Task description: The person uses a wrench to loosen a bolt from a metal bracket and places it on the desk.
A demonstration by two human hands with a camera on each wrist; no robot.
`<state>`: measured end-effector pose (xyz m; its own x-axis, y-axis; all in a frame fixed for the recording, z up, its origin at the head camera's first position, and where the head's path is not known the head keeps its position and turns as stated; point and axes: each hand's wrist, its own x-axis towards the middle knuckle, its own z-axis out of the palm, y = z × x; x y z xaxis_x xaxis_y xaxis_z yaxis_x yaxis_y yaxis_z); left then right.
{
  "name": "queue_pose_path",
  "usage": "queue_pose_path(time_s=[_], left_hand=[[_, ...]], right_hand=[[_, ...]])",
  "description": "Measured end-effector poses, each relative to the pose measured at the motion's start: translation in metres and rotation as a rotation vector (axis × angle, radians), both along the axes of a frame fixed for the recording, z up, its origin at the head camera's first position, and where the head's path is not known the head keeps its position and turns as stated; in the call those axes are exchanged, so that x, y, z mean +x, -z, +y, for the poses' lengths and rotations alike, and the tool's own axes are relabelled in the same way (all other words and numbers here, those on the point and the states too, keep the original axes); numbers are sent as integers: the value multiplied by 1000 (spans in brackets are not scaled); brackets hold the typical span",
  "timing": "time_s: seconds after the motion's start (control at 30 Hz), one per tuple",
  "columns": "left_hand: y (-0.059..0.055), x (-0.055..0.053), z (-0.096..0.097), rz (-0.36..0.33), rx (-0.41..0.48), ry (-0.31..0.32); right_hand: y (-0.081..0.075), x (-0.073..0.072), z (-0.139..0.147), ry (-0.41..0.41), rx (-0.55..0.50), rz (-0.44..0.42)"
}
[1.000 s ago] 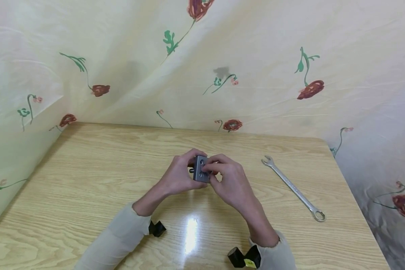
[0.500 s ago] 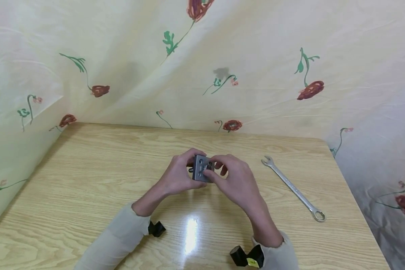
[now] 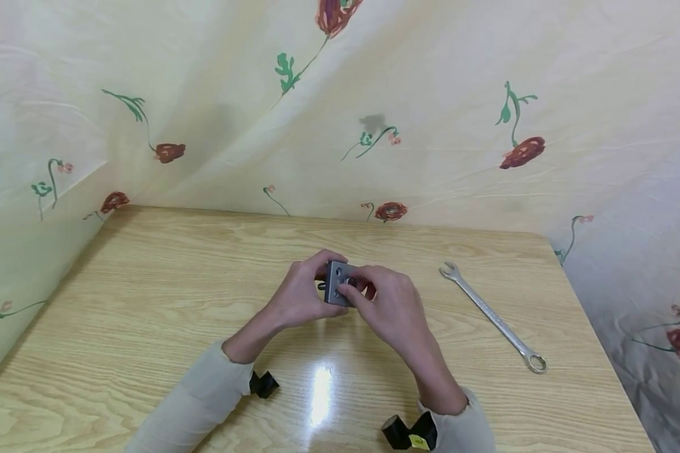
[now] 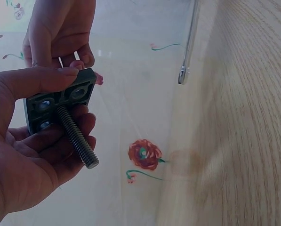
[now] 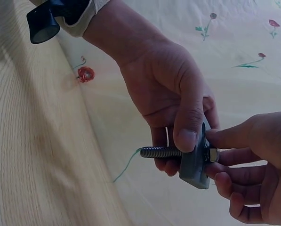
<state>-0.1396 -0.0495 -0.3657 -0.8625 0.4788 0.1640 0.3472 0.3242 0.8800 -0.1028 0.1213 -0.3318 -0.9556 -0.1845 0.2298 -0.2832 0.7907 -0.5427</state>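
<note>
My left hand [image 3: 303, 294] grips a small grey square plate [image 3: 332, 284] by its edges, raised over the table. Round holes show near the plate's corners in the left wrist view. A threaded bolt [image 4: 77, 139] runs through the plate's middle, its long shank jutting out on the left hand's side. On the other side sits a silvery hexagonal end [image 5: 214, 155], close against the plate. Thumb and fingers of my right hand [image 3: 395, 302] pinch this hexagonal end; I cannot tell whether it is a nut or the bolt's head.
A combination wrench [image 3: 493, 316] lies slantwise on the wood-grain table [image 3: 164, 270], right of both hands. Flower-patterned cloth [image 3: 442, 170] hangs behind the table and along its sides. Black wrist cameras [image 3: 265, 384] stick out below the sleeves.
The right fingers have shifted round the hexagonal end, loosening their hold and then closing on it again. The left hand and plate have stayed nearly still.
</note>
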Motion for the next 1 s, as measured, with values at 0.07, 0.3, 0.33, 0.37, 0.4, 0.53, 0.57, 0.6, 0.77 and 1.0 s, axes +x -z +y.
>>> queue_pose_path(time_s=[0.07,0.3,0.33,0.37,0.4,0.53,0.57,0.6,0.77,1.0], left_hand=[[0,0,0,0,4,2],[0,-1,0,-11,18,11],[0,-1,0,-12,19,12],[0,-1,0,-13,19,13],[0,-1,0,-13,19,13],[0,0,0,-10,19,16],[0,0,0,-10,19,16],[0,0,0,-9,18,18],[0,-1,0,-10,15,24],[-1,0,0,-12,17,29]], right_hand=[[0,0,1,-11,0,28],[1,1,2,-39,2,65],[0,1,2,-43,3,65],[0,1,2,-48,1,65],[0,1,3,-53,0,64],[-1,1,3,-65,-2,59],[-1,1,3,-69,-4,59],[-1,1,4,-74,-5,61],[-1,1,5,-107,-1,65],[1,0,5,-136,-18,98]])
